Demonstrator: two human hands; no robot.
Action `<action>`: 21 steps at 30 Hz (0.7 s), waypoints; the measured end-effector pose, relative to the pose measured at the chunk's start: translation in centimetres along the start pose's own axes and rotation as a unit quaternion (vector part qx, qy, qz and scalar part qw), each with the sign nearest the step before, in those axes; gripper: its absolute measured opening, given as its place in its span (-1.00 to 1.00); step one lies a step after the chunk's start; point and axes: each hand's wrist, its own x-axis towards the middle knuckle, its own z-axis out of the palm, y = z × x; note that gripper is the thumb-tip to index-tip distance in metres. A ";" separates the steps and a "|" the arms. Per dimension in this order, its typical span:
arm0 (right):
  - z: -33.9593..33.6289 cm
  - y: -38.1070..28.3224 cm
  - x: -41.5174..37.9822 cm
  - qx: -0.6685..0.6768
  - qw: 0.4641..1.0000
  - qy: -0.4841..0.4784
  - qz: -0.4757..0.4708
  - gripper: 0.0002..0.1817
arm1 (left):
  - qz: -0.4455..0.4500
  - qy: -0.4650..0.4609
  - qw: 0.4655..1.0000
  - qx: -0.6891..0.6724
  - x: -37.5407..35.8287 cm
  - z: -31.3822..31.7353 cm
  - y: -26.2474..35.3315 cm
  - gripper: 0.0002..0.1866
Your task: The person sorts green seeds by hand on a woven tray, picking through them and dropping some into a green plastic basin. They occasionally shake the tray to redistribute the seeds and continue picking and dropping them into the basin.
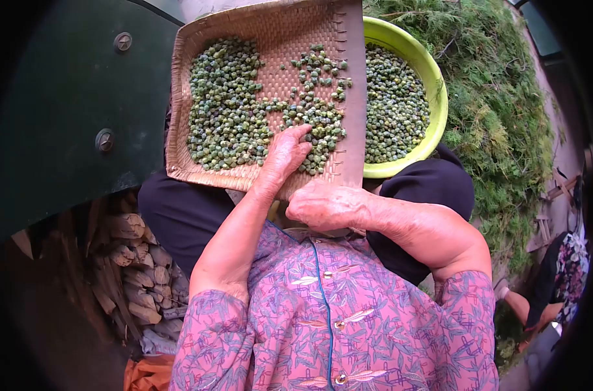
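Observation:
A woven basket tray (290,29) rests tilted across my lap. Green berry-like pods (225,107) lie in it, a dense heap on the left and a looser one on the right. My left hand (288,151) reaches over the tray's near side, with fingers stretched out and touching the pods of the right heap. Against the near edge, my right hand (324,205) is closed in a fist; its fingertips are hidden, so what it grips cannot be made out. A yellow-green basin (440,107) holding more such pods stands to the right, partly behind the tray.
Cut green branches (479,85) are piled on the right. To the left stands a dark green panel (62,98) with metal studs, with stacked firewood (143,274) below it. An orange bag (150,373) lies lower left. Another person (564,274) is partly visible at far right.

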 end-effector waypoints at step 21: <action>-9.3 6.5 -5.1 -0.109 0.926 0.287 0.221 -0.84 | -0.016 -0.093 0.990 -0.101 2.6 -0.9 0.7 -0.70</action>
